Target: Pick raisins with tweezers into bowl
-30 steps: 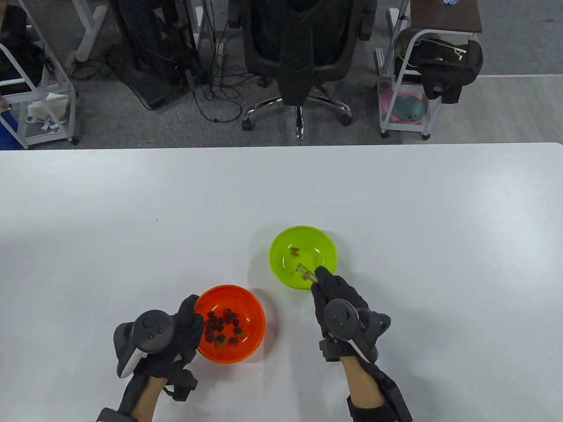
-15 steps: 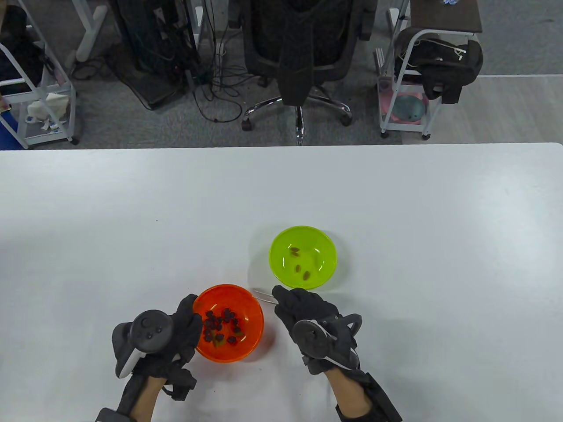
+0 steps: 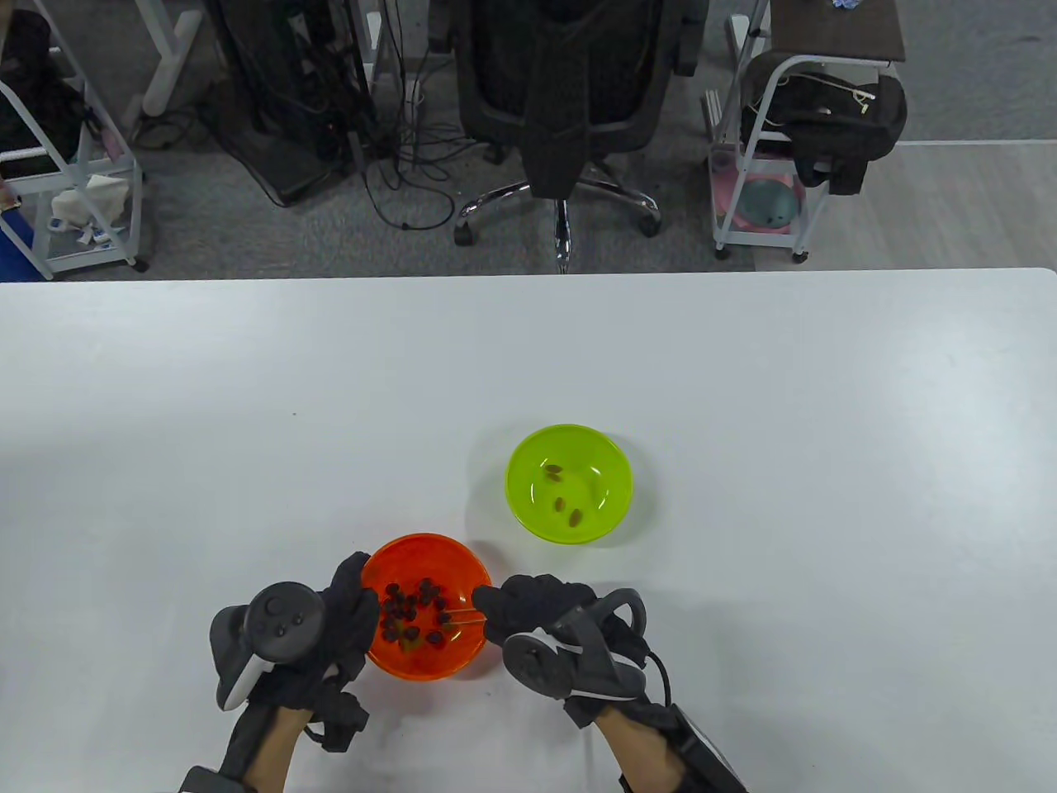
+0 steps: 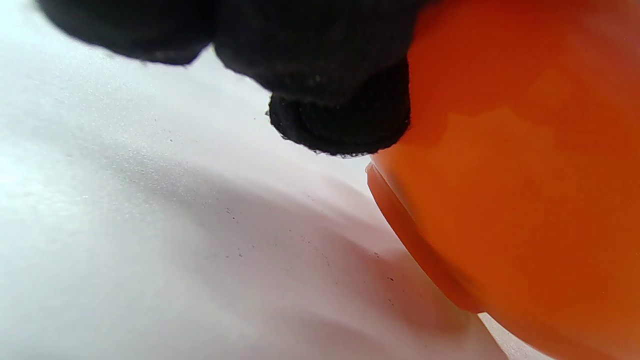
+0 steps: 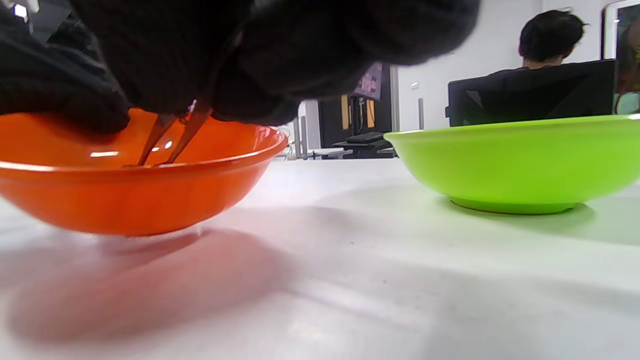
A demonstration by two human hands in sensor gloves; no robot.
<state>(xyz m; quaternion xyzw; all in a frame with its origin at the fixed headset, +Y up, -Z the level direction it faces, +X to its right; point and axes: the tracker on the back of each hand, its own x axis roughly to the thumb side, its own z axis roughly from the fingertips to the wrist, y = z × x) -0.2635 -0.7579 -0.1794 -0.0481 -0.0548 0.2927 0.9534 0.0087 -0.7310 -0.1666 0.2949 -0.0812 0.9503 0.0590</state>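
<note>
An orange bowl (image 3: pixel 462 570) near the table's front holds several dark raisins (image 3: pixel 413 607). My left hand (image 3: pixel 351 611) grips its left rim; in the left wrist view a fingertip (image 4: pixel 340 125) touches the bowl's wall (image 4: pixel 515 200). My right hand (image 3: pixel 528 607) holds metal tweezers (image 3: pixel 461 614) whose tips reach left into the orange bowl among the raisins; in the right wrist view the two tweezer arms (image 5: pixel 172 135) stand apart over the orange bowl (image 5: pixel 135 195). A green bowl (image 3: pixel 611 462) farther back right holds three raisins (image 3: pixel 564 496); it also shows in the right wrist view (image 5: pixel 525 160).
The white table (image 3: pixel 826 413) stretches wide around both bowls. Beyond its far edge stand an office chair (image 3: pixel 570 107), carts and cables on the floor.
My right hand has moved with the tweezers from over the green bowl, where a raisin was left, back left to the orange bowl, tips now inside it. The left hand has stayed on the rim.
</note>
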